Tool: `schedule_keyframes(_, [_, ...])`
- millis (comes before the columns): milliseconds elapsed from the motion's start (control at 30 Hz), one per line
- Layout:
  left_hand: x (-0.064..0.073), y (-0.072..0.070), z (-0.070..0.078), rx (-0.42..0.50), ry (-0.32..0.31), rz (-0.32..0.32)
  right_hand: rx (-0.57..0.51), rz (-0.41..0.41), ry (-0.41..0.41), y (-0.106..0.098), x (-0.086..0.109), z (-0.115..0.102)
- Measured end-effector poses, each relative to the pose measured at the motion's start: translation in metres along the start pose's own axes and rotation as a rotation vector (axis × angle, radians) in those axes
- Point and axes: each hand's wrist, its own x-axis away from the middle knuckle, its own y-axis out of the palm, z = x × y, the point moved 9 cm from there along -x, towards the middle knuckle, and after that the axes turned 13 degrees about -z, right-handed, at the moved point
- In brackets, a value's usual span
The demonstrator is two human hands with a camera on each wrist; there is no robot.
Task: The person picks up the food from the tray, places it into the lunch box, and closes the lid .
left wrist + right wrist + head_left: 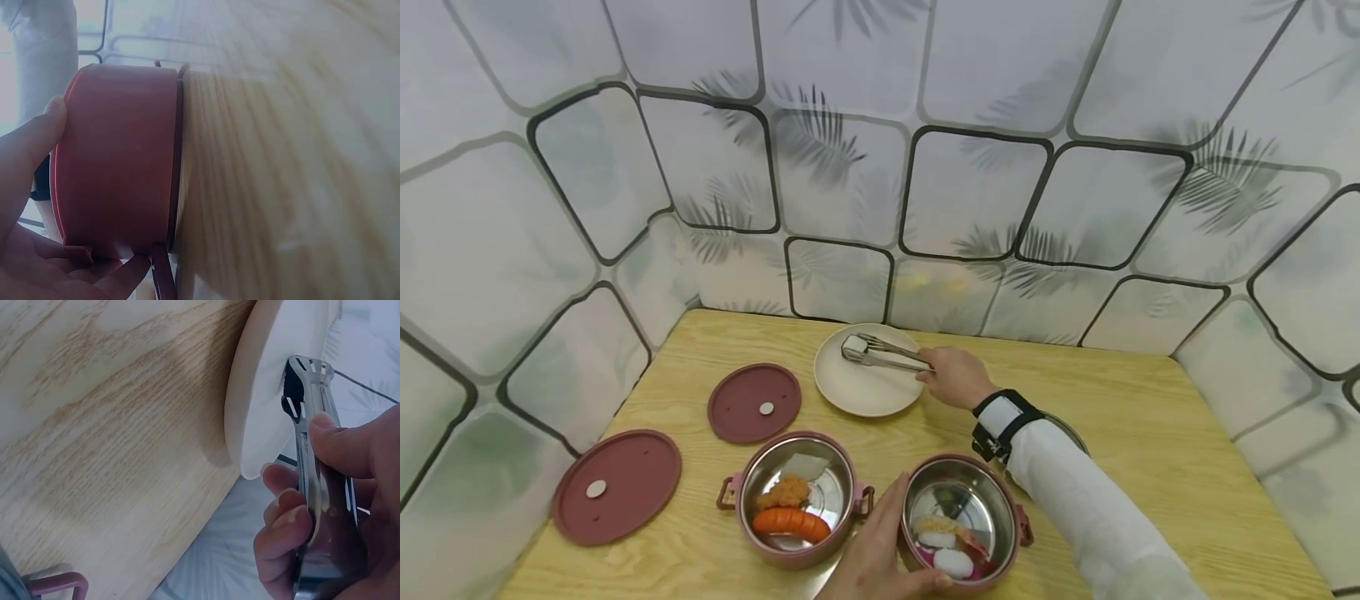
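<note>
My right hand [958,377] grips metal tongs [322,500] that reach over a cream plate [868,398] at the back. Between the tong tips is a small white block with a dark side [854,346], close over the plate. My left hand [880,550] holds the near left side of a pink pot [988,500], thumb at the rim and fingers curled under by its handle, as the left wrist view shows. Inside that pot lie white oval pieces [953,563] and a red-and-tan piece [976,546], low in the steel bowl.
Left of it stands a second pink pot [844,479] holding a scored orange sausage [792,523], a crumbed brown piece [792,490] and a pale flat piece [805,467]. Two maroon lids [745,412] lie farther left. A round rim [1070,429] shows behind my right forearm. Patterned walls border the table.
</note>
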Motion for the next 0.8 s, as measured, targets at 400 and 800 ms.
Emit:
schedule_keyframes(400, [0.003,-0.001,0.005,-0.062,0.067,0.038,-0.139,0.032,-0.011,-0.023,0.030,0.018])
schedule_keyframes(800, [0.004,-0.002,0.004,-0.040,0.037,0.045,-0.161,0.132,-0.144,-0.085,0.085,0.007])
